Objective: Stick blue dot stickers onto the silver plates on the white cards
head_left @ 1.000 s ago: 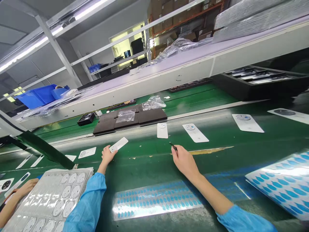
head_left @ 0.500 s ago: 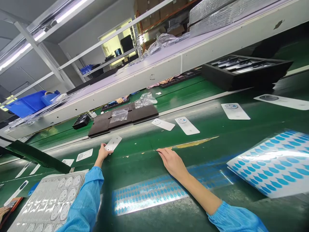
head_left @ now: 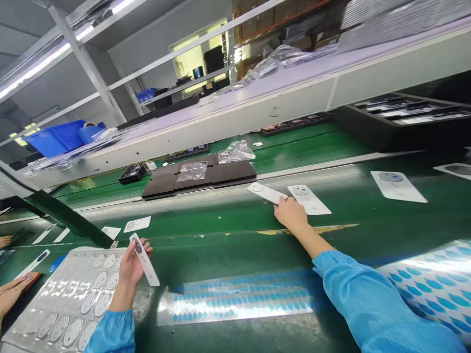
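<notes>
My left hand (head_left: 131,267) grips a white card (head_left: 149,264) with a dark round part at its upper end, holding it tilted above the bench near a clear tray (head_left: 69,289) of round white parts. On the green surface, my right hand (head_left: 290,213) is at the lower end of a white card (head_left: 265,191), fingers closed. Another white card (head_left: 312,200) lies just beside that hand. Between my arms lies a clear sheet (head_left: 243,296) with rows of blue drop-shaped stickers.
Behind are dark foam pads (head_left: 198,174) and a black box (head_left: 401,120) under a long shelf (head_left: 228,117). A second blue sticker sheet (head_left: 437,284) lies at right. Another person's hands (head_left: 13,294) are at far left, beyond a green post (head_left: 69,218).
My left hand has lifted its card off the surface and drawn it closer, turning it upright. My right hand has moved right and forward to the cards. The view has shifted.
</notes>
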A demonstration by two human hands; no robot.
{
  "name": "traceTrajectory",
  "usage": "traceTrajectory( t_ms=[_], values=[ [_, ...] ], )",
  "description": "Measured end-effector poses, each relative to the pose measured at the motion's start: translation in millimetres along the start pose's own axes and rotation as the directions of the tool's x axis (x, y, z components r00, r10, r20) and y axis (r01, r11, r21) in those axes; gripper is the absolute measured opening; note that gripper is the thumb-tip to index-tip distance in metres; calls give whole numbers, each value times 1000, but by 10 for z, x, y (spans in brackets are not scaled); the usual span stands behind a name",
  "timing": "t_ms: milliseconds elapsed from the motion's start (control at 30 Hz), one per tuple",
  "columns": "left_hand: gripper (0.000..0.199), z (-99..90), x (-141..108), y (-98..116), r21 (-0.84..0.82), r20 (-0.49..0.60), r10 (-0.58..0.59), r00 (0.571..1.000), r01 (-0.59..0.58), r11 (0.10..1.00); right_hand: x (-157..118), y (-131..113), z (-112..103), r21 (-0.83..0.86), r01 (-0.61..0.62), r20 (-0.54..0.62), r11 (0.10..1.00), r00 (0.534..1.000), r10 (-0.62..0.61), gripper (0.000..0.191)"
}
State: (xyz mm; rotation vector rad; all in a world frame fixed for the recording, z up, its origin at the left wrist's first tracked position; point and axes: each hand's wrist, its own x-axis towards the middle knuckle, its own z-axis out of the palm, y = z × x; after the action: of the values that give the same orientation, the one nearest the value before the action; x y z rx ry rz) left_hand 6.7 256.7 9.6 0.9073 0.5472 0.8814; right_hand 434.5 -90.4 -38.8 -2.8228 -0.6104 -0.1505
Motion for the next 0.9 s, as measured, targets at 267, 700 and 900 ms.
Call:
traceTrajectory(
  t_ms=[267,700,900],
  values=[
    [48,-571,-785,69,-233,75,-230,970,241,942,-427,-91,102,-158,101,79,982,993,-90,38],
    [56,-431,-1455,-75,95,141,-597,790,589,802,-1764,-1482,73,627,395,63,672,834,-549,63],
    [47,-445,-1511,-314,157,20,-651,759,641,751,-2132,-2169,321,892,-171,424,419,640,-641,61]
  ],
)
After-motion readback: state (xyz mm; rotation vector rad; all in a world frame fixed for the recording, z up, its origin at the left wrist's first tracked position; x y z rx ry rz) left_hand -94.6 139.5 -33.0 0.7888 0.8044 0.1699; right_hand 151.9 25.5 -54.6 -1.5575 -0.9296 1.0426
